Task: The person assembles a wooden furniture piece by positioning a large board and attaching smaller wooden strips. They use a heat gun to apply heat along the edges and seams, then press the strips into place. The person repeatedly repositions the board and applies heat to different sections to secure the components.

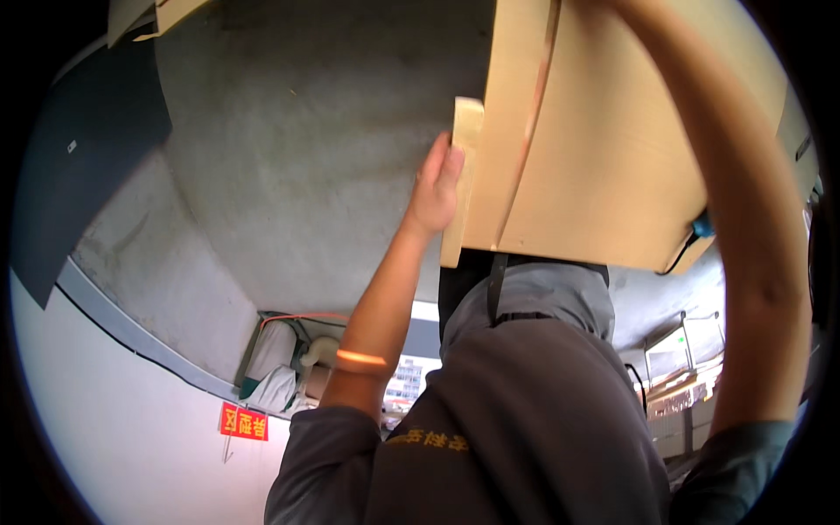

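Note:
My left hand [435, 188] grips a narrow pale-tan board strip [462, 197] standing along the left side of a large tan cardboard box [612, 149]. Its fingers and thumb are closed on the strip's edge. A lengthwise seam with a brownish, shiny line [532, 122] runs up the box top near its left side. Over the box's right part stretches my right arm, up to the far edge of the view. There my right hand [602, 3] is blurred and mostly cut off, so its fingers do not show.
A blue object [703, 226] with a black cord lies by the box's near right corner, partly behind my right arm. Grey concrete floor [324, 131] spreads to the left. A dark panel [96, 149] stands far left; a metal-framed rack [687, 341] is at the right.

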Demonstrator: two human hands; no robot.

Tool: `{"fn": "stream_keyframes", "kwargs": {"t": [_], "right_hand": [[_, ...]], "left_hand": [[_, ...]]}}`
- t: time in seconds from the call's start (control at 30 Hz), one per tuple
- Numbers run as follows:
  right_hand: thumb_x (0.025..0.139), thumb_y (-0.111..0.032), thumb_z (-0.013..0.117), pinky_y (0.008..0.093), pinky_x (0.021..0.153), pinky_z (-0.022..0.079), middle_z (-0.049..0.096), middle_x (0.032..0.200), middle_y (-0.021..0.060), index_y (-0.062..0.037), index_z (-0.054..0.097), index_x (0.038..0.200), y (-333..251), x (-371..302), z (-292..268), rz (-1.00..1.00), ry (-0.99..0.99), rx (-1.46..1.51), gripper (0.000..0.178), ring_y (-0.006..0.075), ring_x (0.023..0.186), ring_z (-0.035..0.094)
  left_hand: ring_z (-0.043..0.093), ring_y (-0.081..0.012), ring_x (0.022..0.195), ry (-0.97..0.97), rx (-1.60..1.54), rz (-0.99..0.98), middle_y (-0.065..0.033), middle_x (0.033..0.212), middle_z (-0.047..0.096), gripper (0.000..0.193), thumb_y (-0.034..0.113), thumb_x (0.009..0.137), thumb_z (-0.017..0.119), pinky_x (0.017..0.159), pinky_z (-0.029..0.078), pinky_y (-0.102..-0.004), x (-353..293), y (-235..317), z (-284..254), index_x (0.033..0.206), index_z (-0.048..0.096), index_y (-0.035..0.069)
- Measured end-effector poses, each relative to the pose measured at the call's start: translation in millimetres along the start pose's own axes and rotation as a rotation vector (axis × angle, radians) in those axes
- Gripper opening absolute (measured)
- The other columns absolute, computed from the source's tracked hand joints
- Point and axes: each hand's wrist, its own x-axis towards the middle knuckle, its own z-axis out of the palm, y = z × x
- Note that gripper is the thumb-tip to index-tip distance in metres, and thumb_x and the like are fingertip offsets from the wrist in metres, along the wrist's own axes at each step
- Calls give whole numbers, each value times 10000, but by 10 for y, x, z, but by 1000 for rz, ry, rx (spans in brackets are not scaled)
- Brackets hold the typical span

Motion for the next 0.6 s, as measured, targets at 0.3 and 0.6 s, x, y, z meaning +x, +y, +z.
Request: {"fn": "stream_keyframes", "kwargs": {"t": [0.3, 0.6], "right_hand": [[984, -577, 375, 557, 1230, 73, 190, 1648, 107, -153, 272, 1570, -17, -72, -92, 67, -34, -121, 730, 315, 1528, 121], [982, -569, 386, 561, 1224, 101, 230, 1638, 101, -154, 328, 1548, -78, -100, -134, 50, -22, -81, 704, 315, 1522, 153]], "left_hand": [[606, -205, 806, -50, 143, 0, -155, 859, 640, 490, 467, 1041, 424, 745, 478, -352, -128, -61, -61, 1066, 530, -11], [652, -334, 789, -11, 199, 100, -199, 825, 639, 532, 501, 1031, 417, 724, 488, -406, 201, 58, 89, 1020, 522, -20]]}}
